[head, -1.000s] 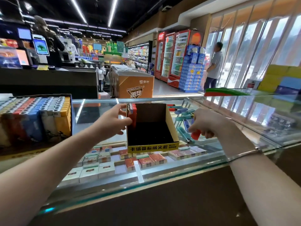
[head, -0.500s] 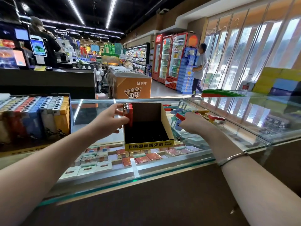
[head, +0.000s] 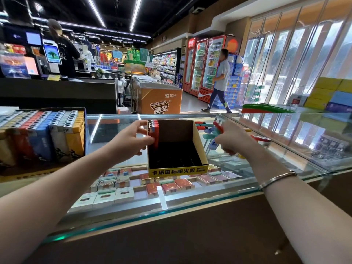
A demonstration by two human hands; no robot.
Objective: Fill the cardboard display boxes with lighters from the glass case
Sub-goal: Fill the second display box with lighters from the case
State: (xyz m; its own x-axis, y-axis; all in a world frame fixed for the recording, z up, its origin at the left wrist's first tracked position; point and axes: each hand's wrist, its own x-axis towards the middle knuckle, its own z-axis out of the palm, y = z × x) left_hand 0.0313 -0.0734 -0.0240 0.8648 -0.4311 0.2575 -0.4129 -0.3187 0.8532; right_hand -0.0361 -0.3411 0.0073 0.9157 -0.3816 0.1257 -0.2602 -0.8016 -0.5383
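A cardboard display box (head: 198,147) with a yellow front strip stands open on the glass case (head: 114,126). A few red lighters (head: 153,128) stand upright in its back left corner; the other slots are dark and bare. My left hand (head: 127,141) grips the box's left wall, fingertips against those red lighters. My right hand (head: 232,140) is just right of the box, over loose lighters (head: 207,130) in red, teal and blue lying on the glass. It pinches a red lighter (head: 218,127) that pokes up past the fingers.
A full display box (head: 43,134) of lighters in several colours stands at the left. Cigarette packs (head: 167,185) lie under the glass. A second glass counter (head: 304,134) angles off to the right. A person (head: 221,80) walks by the fridges behind.
My right hand shifted slightly left within the loose pile, and a red lighter now sticks up from its fingers. My left hand stays on the box. The person behind walked left.
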